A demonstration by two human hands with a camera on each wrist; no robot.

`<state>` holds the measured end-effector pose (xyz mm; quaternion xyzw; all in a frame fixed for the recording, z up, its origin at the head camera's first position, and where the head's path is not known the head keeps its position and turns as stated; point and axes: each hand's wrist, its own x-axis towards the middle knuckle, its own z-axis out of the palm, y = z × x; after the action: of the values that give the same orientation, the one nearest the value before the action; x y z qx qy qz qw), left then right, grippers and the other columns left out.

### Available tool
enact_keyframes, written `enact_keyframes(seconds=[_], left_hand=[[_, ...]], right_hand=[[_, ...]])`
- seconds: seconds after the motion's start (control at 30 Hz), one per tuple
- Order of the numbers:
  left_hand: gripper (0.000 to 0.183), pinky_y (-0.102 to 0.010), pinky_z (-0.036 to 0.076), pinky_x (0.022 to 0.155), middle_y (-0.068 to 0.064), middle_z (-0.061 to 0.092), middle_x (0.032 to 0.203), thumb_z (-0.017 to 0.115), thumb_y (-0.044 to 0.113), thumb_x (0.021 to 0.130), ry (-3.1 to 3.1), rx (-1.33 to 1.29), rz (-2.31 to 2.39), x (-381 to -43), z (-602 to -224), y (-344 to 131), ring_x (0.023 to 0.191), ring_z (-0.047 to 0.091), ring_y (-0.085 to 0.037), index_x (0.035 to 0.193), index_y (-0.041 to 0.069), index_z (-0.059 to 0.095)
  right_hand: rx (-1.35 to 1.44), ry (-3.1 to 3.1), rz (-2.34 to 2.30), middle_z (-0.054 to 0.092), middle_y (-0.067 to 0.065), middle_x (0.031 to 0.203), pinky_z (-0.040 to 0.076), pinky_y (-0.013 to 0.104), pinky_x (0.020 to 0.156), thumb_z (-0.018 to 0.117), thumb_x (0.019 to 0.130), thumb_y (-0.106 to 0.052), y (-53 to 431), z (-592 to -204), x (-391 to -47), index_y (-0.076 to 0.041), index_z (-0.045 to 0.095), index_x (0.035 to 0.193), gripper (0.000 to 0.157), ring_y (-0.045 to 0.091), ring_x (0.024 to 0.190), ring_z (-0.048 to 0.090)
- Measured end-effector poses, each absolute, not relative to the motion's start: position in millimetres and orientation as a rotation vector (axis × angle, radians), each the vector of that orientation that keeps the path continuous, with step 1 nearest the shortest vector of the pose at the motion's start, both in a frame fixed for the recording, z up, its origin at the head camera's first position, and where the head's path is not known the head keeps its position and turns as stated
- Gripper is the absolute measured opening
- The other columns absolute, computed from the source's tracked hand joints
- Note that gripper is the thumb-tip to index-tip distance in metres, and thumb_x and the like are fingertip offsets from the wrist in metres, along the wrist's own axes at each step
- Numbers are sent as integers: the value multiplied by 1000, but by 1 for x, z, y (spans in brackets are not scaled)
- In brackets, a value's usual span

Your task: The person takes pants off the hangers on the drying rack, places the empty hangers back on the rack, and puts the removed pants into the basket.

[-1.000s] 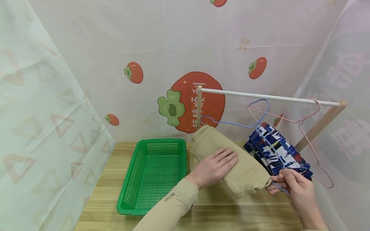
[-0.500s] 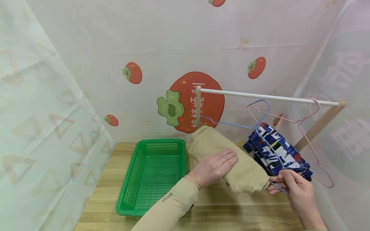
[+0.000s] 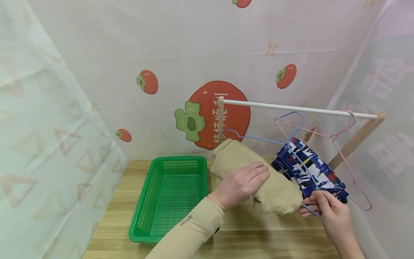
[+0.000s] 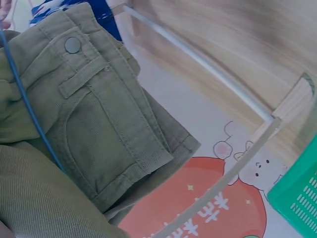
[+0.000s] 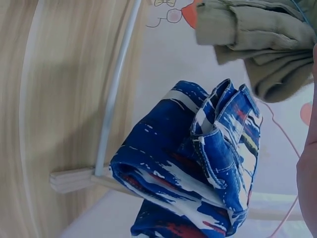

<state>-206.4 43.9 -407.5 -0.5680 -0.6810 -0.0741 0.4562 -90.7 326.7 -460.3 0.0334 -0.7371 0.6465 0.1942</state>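
Observation:
Folded khaki trousers [image 3: 247,158] hang over the bar of a blue wire hanger [image 3: 265,139]. The left hand [image 3: 237,185] has its fingers over the trousers' upper face; its thumb is hidden. A button and waistband of the trousers [image 4: 106,114] show in the left wrist view. At the hanger's lower right corner, the right hand [image 3: 330,214] pinches the blue wire between thumb and fingers. Behind that hand, a folded blue, white and red patterned garment [image 3: 308,165] hangs on a pink wire hanger [image 3: 344,151]. The right wrist view shows this patterned garment [image 5: 183,153] from the side.
A rack with a white rod [image 3: 297,107] and wooden posts stands at the back right; the pink hanger's hook is over the rod. Left of the trousers, a green plastic basket [image 3: 137,230] sits on the wood-grain table [image 3: 110,216]. Printed curtains surround the table.
The left hand has shifted slightly on the khaki trousers, whose lower right end is more bunched. The blue hanger's hook has moved a little to the right. The right hand keeps its hold.

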Motion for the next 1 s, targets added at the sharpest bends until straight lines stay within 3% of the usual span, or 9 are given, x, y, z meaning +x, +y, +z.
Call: enact_keyframes(seconds=[0.33, 0.67, 1.0], left_hand=[[30, -31, 43, 113, -10, 71, 127, 50, -3, 103, -1652, -1365, -232, -204, -387, 41, 124, 65, -23, 127, 1, 68], [29, -33, 41, 115, -11, 72, 125, 52, -4, 102, -1600, -1338, -218, -198, -364, 36, 127, 63, -25, 126, 0, 68], [27, -34, 44, 113, -11, 73, 122, 53, -3, 102, -1580, -1324, -204, -195, -355, 22, 125, 65, -27, 123, 1, 70]], right_hand=[[139, -2040, 1740, 71, 8, 71, 55, 37, 44, 44, 108, 0, 326, -466, -93, 11, 65, 101, 24, 20, 53, 71], [132, -2141, 1503, 70, 8, 66, 55, 32, 43, 45, 106, 5, 325, -472, -95, 10, 65, 101, 21, 16, 48, 69], [132, -2250, 1325, 70, -3, 67, 56, 28, 46, 48, 105, 6, 318, -475, -100, 10, 67, 104, 19, 11, 49, 68]])
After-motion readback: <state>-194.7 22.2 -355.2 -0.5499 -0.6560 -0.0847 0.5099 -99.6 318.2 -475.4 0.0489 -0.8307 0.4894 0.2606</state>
